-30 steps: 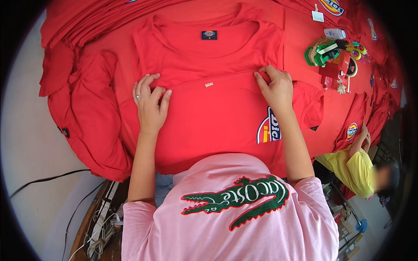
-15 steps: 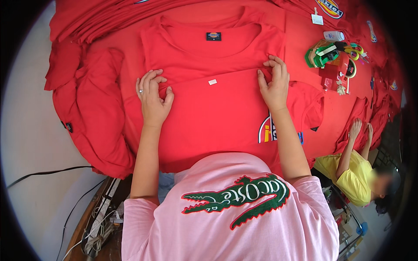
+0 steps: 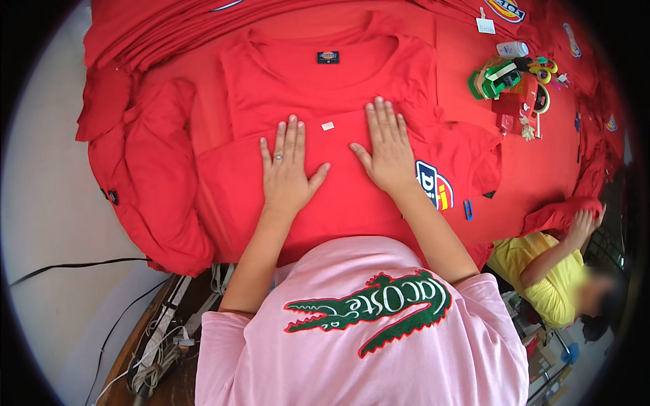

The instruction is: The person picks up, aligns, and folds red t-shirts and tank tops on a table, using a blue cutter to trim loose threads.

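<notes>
A red T-shirt (image 3: 325, 183) lies in front of me with its lower part folded up below the neckline. On the folded layer, my left hand (image 3: 290, 166) rests flat with fingers stretched; a ring is on one finger. My right hand (image 3: 389, 152) lies flat on the same layer, thumb spread. Between the fingertips, near the fold's upper edge, sits a small white sticker (image 3: 328, 126). The neck label (image 3: 328, 57) shows above. Beside my right wrist is a printed patch (image 3: 433, 186), partly covered by the forearm.
Red garments are piled at the left (image 3: 145, 169) and along the far side. A green tape dispenser (image 3: 497, 78), a red tape dispenser (image 3: 521, 101), yellow-handled scissors (image 3: 544, 70) and a blue cutter (image 3: 468, 210) lie at the right. A person in yellow (image 3: 535, 277) handles red cloth.
Both hands have moved inward from the sides of the fold and flattened onto the cloth, fingers now straight. The person in yellow has lifted red cloth.
</notes>
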### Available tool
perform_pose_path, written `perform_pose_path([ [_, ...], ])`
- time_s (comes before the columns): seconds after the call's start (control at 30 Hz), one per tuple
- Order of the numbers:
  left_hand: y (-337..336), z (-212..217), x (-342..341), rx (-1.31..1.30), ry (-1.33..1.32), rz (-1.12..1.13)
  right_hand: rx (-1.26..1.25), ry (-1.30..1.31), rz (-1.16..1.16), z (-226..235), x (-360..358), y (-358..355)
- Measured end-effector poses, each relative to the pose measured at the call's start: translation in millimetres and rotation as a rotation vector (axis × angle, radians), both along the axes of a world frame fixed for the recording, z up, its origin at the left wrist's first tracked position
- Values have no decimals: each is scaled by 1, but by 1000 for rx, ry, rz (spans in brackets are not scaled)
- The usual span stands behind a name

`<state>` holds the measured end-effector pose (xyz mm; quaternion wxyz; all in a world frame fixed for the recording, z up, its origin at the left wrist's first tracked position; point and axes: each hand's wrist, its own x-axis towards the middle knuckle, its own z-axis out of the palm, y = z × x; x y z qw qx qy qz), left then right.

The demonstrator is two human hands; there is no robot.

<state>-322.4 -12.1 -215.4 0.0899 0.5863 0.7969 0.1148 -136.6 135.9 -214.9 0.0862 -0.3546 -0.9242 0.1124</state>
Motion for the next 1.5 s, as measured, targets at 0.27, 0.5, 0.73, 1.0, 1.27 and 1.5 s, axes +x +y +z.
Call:
perform_pose_path([
  [0.27,-17,8,-67,-5,159,114,46,39,-43,3,14,2],
  [0.5,-71,3,-148,150,125,353,86,56,114,15,31,30],
  [0.73,-69,26,-143,186,-120,152,47,185,127,30,30,79],
  [1.0,-73,29,-166,88,-205,148,28,357,19,32,30,79],
  [1.27,-68,17,-169,194,-365,381,38,277,-18,29,30,85],
  [1.5,-62,46,-159,119,-557,341,-129,137,75,49,30,96],
])
